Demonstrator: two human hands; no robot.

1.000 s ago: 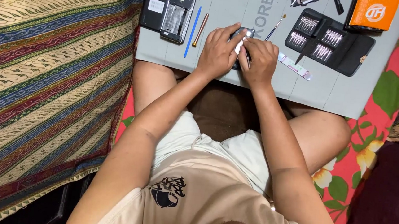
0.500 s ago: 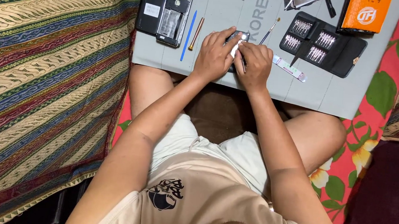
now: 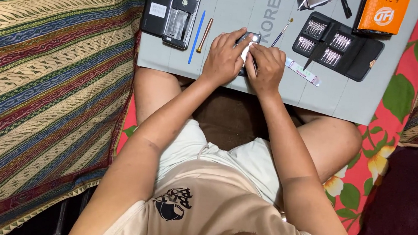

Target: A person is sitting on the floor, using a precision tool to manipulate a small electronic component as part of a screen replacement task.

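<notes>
Both hands meet over a small dark phone part (image 3: pixel 249 38) lying on the grey work mat (image 3: pixel 281 88). My left hand (image 3: pixel 224 58) presses down on its left side. My right hand (image 3: pixel 264 66) pinches a thin white strip or tool against the part; the fingers hide most of it. An opened black phone body (image 3: pixel 171 11) lies at the mat's far left, with a blue pry stick (image 3: pixel 196 30) and a copper-coloured stick (image 3: pixel 205 35) beside it.
A black fold-out case of screwdriver bits (image 3: pixel 338 45) lies to the right, an orange box (image 3: pixel 382 14) behind it. A thin brush (image 3: pixel 282 32) and a white strip (image 3: pixel 302 71) lie near my right hand. Striped cloth lies left, red floral cloth right.
The view has shifted slightly, so the mat sits higher in the frame. Both hands stay on the small part with only small finger movements.
</notes>
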